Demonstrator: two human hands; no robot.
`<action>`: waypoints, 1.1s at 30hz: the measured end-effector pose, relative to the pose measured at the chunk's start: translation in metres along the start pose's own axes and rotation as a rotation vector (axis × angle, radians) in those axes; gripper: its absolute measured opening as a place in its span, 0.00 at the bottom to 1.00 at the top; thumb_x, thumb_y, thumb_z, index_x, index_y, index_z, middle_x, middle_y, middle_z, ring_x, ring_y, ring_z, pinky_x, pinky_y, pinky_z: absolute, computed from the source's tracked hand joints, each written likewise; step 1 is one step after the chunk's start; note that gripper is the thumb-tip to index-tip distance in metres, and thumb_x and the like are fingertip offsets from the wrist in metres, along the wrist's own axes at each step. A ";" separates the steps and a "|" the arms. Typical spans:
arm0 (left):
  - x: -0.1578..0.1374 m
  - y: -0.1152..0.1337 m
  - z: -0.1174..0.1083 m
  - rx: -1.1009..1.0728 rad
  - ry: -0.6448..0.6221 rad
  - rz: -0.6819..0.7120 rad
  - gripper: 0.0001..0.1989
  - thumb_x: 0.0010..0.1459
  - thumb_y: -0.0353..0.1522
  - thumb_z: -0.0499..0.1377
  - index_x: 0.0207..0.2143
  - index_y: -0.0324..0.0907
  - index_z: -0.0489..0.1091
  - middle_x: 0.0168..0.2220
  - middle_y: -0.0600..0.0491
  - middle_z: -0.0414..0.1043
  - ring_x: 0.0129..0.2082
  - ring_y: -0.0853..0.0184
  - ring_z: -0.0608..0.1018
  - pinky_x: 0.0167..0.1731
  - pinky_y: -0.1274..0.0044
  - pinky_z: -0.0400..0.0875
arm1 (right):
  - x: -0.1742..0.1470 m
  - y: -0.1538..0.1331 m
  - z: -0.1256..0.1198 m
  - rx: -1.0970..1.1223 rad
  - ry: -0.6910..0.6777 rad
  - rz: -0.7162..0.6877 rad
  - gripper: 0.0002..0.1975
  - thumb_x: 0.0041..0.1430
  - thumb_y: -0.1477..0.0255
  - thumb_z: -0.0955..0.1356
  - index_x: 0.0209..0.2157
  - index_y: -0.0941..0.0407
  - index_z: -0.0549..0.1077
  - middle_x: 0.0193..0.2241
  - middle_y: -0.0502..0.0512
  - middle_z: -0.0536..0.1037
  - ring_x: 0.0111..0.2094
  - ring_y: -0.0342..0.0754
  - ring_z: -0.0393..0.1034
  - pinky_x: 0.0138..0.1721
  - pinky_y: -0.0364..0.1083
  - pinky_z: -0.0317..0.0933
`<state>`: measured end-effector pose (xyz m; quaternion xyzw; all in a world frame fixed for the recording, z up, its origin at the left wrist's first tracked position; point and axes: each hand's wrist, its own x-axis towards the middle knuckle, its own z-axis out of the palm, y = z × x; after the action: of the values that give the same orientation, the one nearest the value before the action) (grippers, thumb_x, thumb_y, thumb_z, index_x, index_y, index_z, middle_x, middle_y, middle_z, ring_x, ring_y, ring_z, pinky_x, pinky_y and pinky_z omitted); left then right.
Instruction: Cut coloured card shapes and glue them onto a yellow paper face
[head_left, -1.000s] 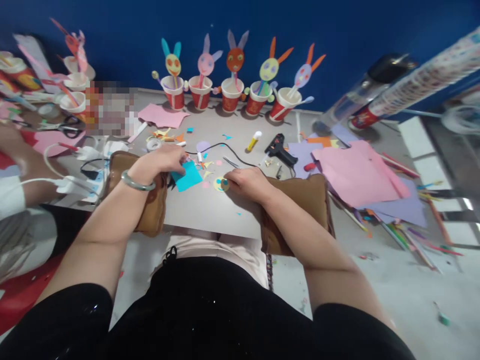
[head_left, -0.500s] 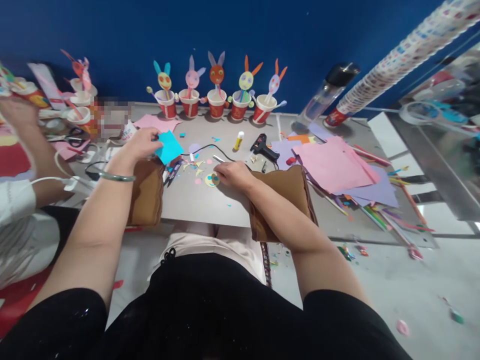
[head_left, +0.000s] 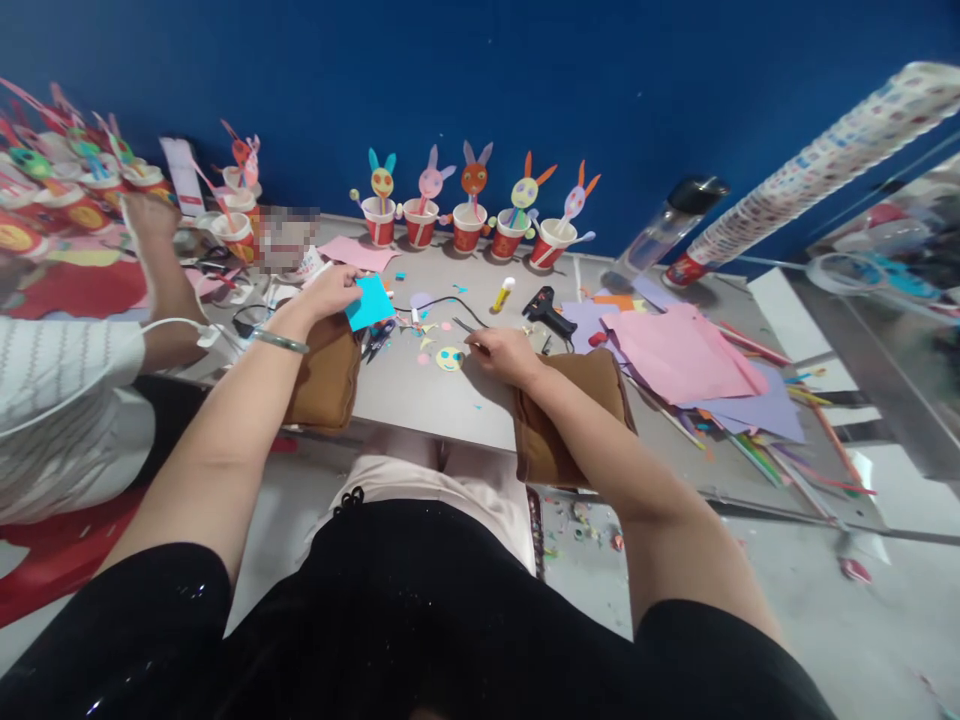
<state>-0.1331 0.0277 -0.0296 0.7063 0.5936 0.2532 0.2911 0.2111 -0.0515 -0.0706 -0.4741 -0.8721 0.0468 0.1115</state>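
A bright blue sheet of paper (head_left: 370, 303) is pinched at its left edge by my left hand (head_left: 335, 292), raised over the table's left part. My right hand (head_left: 504, 354) is closed around scissors (head_left: 466, 326); only the metal blades stick out, and the handles are hidden in my fingers. Just left of that hand lies a round yellow paper face (head_left: 450, 359) with blue eyes and a smile. Small paper scraps (head_left: 427, 335) are scattered between my hands. A dark-handled tool (head_left: 378, 340) lies below the blue paper.
Several red cups with paper rabbits (head_left: 468, 228) line the wall. A glue stick (head_left: 503, 295), a glue gun (head_left: 551, 313) and pink paper (head_left: 682, 350) lie rightward. Brown cushions (head_left: 574, 400) flank my place. A bottle (head_left: 667, 235) stands behind. A co-worker's arm (head_left: 161, 280) is at left.
The view has swung, so the table appears farther right and more of the left side shows. My left hand still holds the blue paper; the scissor blades now show slightly parted.
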 end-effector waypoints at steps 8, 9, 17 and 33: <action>0.013 0.000 0.004 -0.156 0.186 -0.108 0.10 0.46 0.24 0.52 0.30 0.38 0.71 0.25 0.58 0.65 0.27 0.70 0.66 0.32 0.77 0.61 | -0.026 -0.010 0.011 -0.102 -0.019 -0.305 0.17 0.67 0.73 0.62 0.50 0.57 0.79 0.38 0.61 0.79 0.37 0.51 0.69 0.38 0.47 0.54; 0.016 0.000 0.006 -0.185 0.206 -0.117 0.10 0.46 0.24 0.52 0.30 0.38 0.71 0.25 0.57 0.66 0.27 0.70 0.66 0.32 0.78 0.62 | -0.026 -0.011 0.012 -0.103 -0.005 -0.332 0.17 0.66 0.74 0.62 0.50 0.57 0.79 0.37 0.61 0.78 0.37 0.50 0.68 0.38 0.47 0.54; 0.028 -0.001 -0.004 -0.586 0.294 -0.207 0.04 0.49 0.27 0.54 0.26 0.41 0.68 0.22 0.56 0.64 0.24 0.71 0.66 0.29 0.77 0.62 | -0.025 -0.006 0.022 -0.088 0.038 -0.355 0.17 0.66 0.78 0.61 0.50 0.57 0.77 0.38 0.61 0.77 0.37 0.50 0.66 0.39 0.48 0.55; 0.004 0.020 0.016 -0.269 -0.144 -0.001 0.10 0.45 0.26 0.54 0.29 0.39 0.75 0.22 0.58 0.68 0.23 0.73 0.67 0.28 0.79 0.60 | -0.028 -0.004 0.030 -0.037 0.103 -0.378 0.18 0.64 0.80 0.62 0.49 0.57 0.77 0.36 0.59 0.77 0.36 0.50 0.66 0.39 0.48 0.56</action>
<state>-0.1070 0.0270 -0.0263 0.6769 0.5321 0.2793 0.4251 0.2153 -0.0763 -0.1031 -0.3056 -0.9395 -0.0153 0.1541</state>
